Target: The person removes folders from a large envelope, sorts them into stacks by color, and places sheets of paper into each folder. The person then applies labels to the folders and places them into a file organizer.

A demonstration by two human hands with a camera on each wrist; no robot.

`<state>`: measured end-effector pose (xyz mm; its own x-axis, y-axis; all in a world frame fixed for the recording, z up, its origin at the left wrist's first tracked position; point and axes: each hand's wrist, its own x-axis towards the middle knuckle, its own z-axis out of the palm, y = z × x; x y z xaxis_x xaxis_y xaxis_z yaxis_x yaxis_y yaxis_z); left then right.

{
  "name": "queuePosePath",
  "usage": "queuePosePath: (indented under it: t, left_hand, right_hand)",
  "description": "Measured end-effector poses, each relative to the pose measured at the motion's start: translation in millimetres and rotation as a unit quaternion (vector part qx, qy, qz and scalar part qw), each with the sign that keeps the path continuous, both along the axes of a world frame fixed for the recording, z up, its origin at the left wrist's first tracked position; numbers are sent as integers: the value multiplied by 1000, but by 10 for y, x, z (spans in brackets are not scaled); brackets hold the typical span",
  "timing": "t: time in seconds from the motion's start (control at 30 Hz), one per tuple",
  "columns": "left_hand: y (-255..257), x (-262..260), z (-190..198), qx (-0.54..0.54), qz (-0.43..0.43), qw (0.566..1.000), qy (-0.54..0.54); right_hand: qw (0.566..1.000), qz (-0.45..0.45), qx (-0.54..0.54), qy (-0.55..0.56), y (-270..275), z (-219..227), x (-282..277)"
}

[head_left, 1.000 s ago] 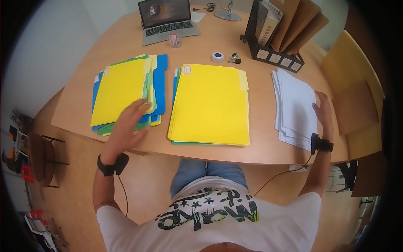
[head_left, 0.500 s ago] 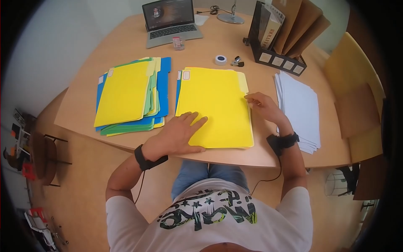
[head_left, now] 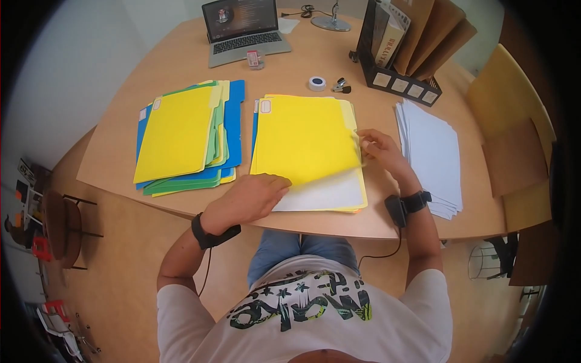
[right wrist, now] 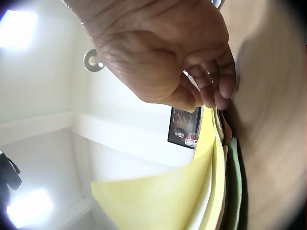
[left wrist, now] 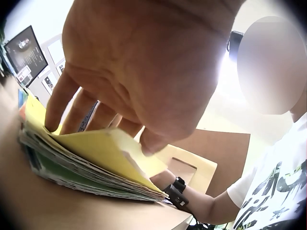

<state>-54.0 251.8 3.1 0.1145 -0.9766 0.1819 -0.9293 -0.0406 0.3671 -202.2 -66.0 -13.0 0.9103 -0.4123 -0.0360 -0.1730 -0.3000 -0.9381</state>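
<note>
A yellow folder [head_left: 305, 133] tops the middle stack, its front cover bent up along the near edge. White paper [head_left: 327, 193] shows under the raised cover. At the near left part of that cover, my left hand [head_left: 251, 196] pinches it between bent fingers and thumb. My right hand [head_left: 383, 150] holds the folder's right edge, thumb and fingertips together there in the right wrist view. Green folder edges [right wrist: 233, 177] lie beneath it. To the left is another stack of yellow, green and blue folders [head_left: 178, 133]. Loose white sheets [head_left: 430, 157] lie beside my right hand.
A laptop [head_left: 248, 42] stands at the back, with a small red-labelled clear box [head_left: 254, 59] before it. Behind the middle stack lie a white round object [head_left: 316, 83] and a staple remover [head_left: 341, 86]. A black file holder [head_left: 399, 86] stands back right.
My left hand moved from the left stack onto the middle folder. My right hand came over from the white sheets to its right edge. The yellow cover, flat before, is now lifted.
</note>
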Motion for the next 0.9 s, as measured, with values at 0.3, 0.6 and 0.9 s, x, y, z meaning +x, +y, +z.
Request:
queuePosePath:
  t: [0.3,0.6,0.9]
  left_hand:
    - [145,-208,-235,-229,186,952,80]
    - [218,-268,-384,-276,208,934,91]
    - [214,-280,-534,-291,197,934,62]
  right_hand:
    - [997,-39,70,15,2,22,-21]
    - [985,6,-174,8,33,-68,239]
    - [987,-1,133,92,206,87,427]
